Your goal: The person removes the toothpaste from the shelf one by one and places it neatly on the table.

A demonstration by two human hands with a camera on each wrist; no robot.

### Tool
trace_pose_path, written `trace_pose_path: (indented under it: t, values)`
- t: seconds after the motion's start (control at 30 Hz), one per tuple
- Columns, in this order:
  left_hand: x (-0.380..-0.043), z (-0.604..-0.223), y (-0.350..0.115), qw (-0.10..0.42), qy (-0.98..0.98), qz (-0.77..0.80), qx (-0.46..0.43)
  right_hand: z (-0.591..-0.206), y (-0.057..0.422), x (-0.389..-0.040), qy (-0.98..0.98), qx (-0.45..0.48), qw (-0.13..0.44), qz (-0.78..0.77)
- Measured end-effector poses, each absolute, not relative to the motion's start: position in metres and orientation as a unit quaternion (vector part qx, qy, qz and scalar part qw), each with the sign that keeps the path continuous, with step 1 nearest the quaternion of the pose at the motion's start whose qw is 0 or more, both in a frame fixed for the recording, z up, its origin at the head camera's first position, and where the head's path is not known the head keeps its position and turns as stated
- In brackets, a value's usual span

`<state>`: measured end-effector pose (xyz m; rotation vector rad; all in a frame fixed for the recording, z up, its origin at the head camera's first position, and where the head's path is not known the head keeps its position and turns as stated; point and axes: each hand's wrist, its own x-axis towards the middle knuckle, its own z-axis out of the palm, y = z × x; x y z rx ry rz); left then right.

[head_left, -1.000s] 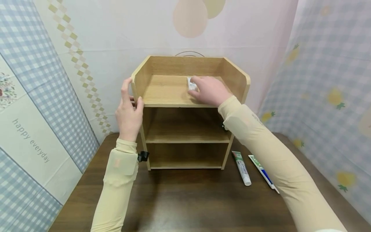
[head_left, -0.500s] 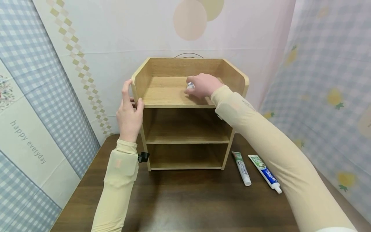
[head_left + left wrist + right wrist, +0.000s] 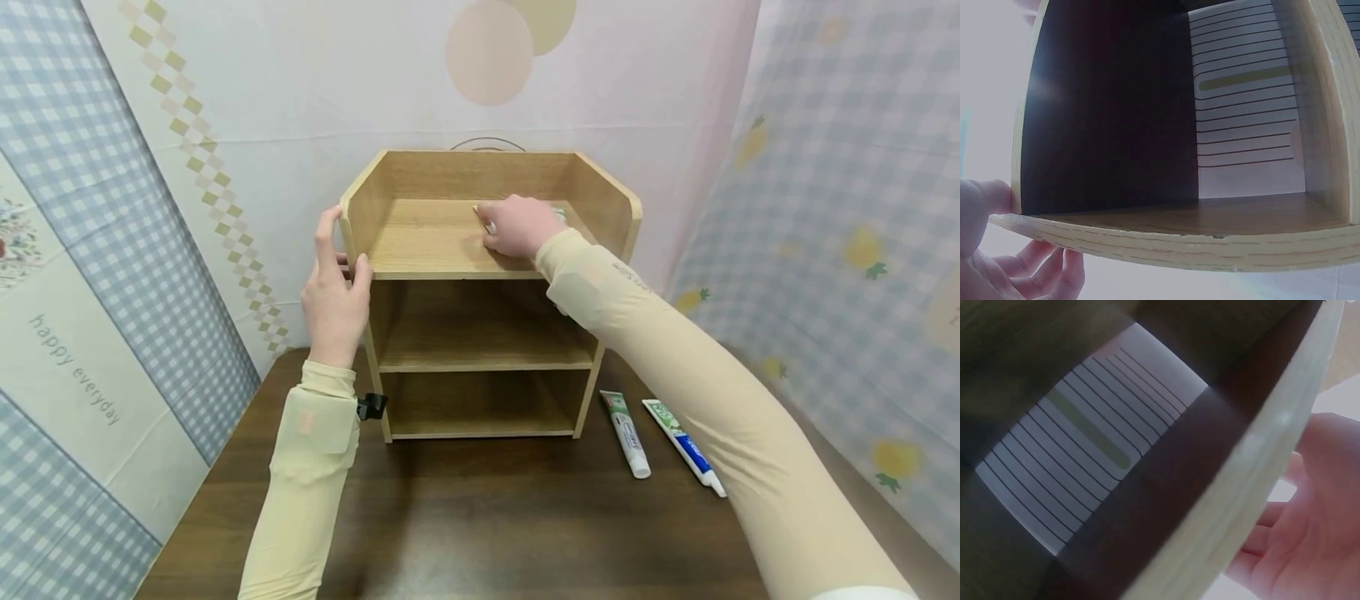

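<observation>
My left hand (image 3: 333, 292) grips the front edge of the left side panel of a wooden desktop shelf (image 3: 420, 274). Its thumb and fingers straddle that board in the left wrist view. Over the shelf's top tier my right hand (image 3: 517, 227) reaches in, fingers bent down, holding a toothpaste tube (image 3: 560, 215). Most of that tube is hidden under the hand; a green and white bit shows on the right, and a pale tip on the left. In the right wrist view the right hand (image 3: 1310, 531) is half behind the shelf board, the tube out of sight.
Two more toothpaste tubes lie on the dark wooden table right of the shelf: a green and white one (image 3: 625, 433) and a green, white and blue one (image 3: 686, 446). Raised side and back boards (image 3: 480, 173) border the top tier. Patterned cloth (image 3: 300, 75) hangs behind.
My right hand has moved slightly left on the top tier, and the tube under it has turned, its green part now showing at the right. The left hand keeps its grip.
</observation>
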<state>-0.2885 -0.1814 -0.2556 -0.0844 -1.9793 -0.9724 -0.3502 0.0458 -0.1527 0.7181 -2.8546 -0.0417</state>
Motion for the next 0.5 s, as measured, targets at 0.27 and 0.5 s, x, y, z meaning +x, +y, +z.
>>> trace_pose_path:
  t: [0.27,0.5]
  values:
    - [-0.2879,-0.2538,-0.1825,0.455,-0.799,-0.39,-0.038,-0.1553,0.0465,-0.348,-0.96,0.256,0.115,-0.007]
    - [-0.2861,-0.2522,-0.1839,0.454,-0.798,-0.394,-0.037,-0.1542,0.0481,-0.346,-0.956,0.265,0.124,0.006]
